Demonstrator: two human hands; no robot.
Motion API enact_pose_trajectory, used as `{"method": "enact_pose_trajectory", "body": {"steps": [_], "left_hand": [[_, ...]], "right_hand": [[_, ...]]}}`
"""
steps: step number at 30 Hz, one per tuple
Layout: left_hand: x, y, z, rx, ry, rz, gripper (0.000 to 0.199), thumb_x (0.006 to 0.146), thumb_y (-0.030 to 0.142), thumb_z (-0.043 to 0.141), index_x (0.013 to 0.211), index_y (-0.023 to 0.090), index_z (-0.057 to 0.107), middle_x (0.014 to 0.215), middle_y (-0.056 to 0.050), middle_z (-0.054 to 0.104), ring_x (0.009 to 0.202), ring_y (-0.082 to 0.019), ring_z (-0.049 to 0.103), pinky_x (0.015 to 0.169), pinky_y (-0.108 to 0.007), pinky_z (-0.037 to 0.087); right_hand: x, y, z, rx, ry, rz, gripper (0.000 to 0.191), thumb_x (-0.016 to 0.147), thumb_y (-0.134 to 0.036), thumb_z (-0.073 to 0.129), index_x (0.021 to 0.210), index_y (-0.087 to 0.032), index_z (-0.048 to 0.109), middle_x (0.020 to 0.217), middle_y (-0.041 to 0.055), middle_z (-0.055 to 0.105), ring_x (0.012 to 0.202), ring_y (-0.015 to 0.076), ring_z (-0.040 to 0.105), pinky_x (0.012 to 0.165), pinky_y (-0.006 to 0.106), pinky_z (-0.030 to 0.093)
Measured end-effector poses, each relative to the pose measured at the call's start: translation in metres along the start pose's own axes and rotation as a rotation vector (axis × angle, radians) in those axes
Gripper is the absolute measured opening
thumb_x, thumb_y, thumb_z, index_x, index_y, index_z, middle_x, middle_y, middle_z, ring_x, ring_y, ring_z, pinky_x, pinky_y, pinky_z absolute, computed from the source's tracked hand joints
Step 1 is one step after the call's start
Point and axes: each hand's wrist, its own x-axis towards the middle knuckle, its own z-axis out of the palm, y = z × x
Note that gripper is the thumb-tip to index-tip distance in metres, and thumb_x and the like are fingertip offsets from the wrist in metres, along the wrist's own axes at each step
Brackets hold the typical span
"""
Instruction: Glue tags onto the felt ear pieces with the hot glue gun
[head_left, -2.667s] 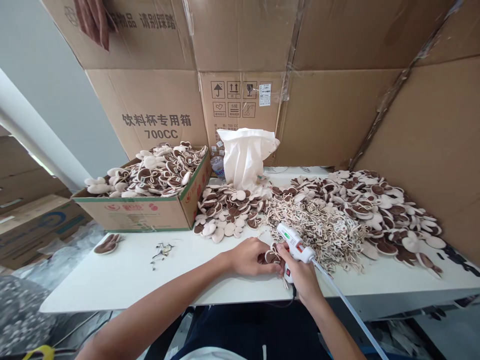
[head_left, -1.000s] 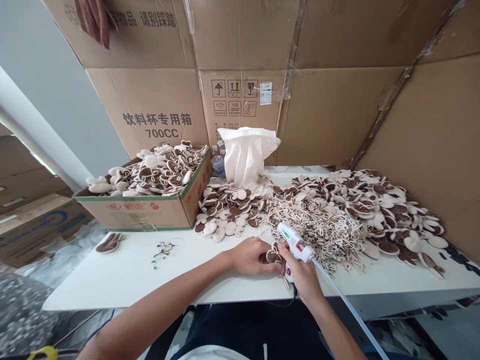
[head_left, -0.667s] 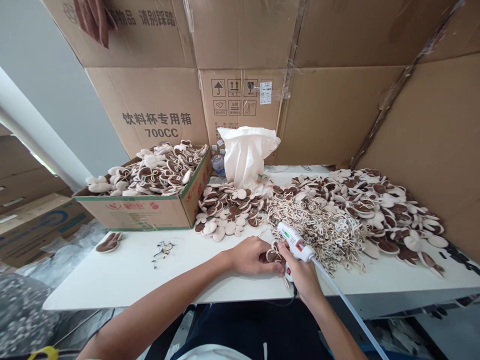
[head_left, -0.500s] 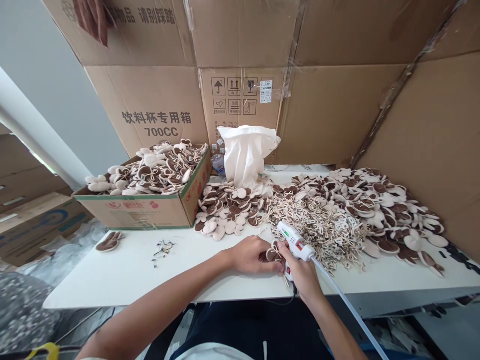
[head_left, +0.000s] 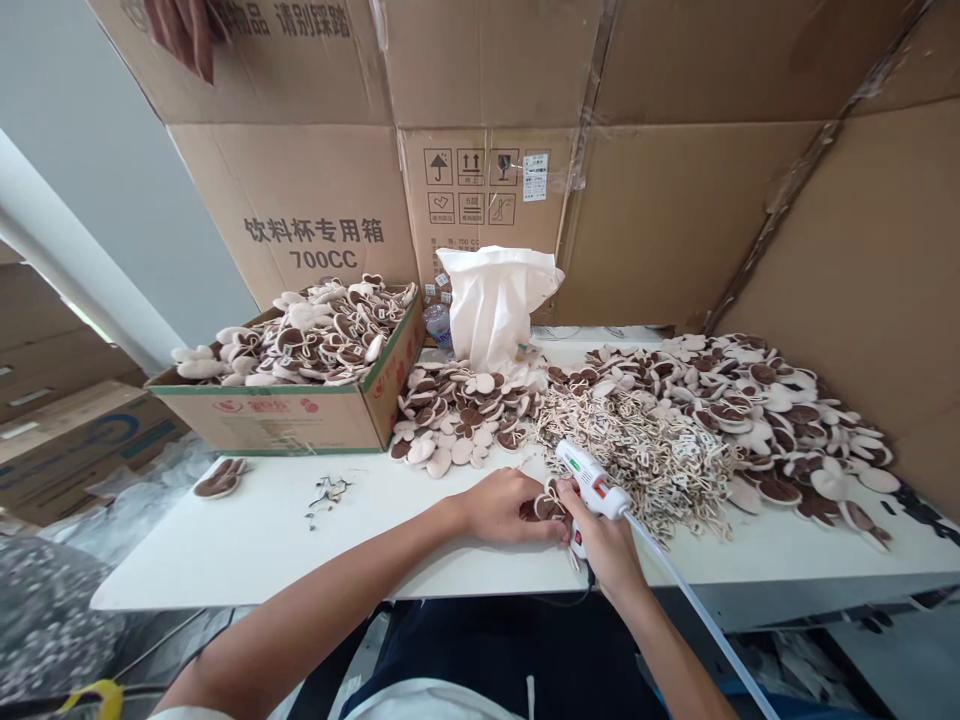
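Near the table's front edge, my left hand [head_left: 510, 508] is closed on a small brown felt piece [head_left: 550, 504] with a cream cord bow. My right hand [head_left: 600, 535] is wrapped round a white glue gun [head_left: 585, 470], whose nozzle points up and left. The fingers of my right hand also touch the felt piece, so both hands meet at it. A long white glue stick [head_left: 697, 605] runs from the back of the gun toward the lower right. Just beyond the gun lies a heap of cream cord bows [head_left: 645, 450].
A carton [head_left: 292, 420] heaped with finished-looking pieces stands at the left. Piles of brown and cream felt pieces [head_left: 765, 400] lie behind and right. A white bag [head_left: 495, 310] stands at the back. One piece [head_left: 220, 478] and dark scraps [head_left: 328, 495] lie at the left.
The whole view has shifted very slightly. Both hands keep nearly the same place and hold.
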Motion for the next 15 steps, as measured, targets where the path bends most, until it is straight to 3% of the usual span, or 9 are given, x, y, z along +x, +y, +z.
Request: {"method": "enact_pose_trajectory", "body": {"steps": [15], "left_hand": [[0.0,0.0048,-0.0031,-0.015,-0.013,-0.005,0.036,0.095,0.049,0.067,0.08,0.017,0.074,0.067,0.0,0.066,0.057,-0.011,0.056,0.06,-0.023,0.038]], "right_hand": [[-0.001,0.0005,0.0,0.011,-0.018,0.009,0.046,0.085,-0.064,0.069,0.097,-0.021,0.077,0.075,0.0043,0.074,0.074,0.0266,0.071,0.063,0.032,0.049]]}}
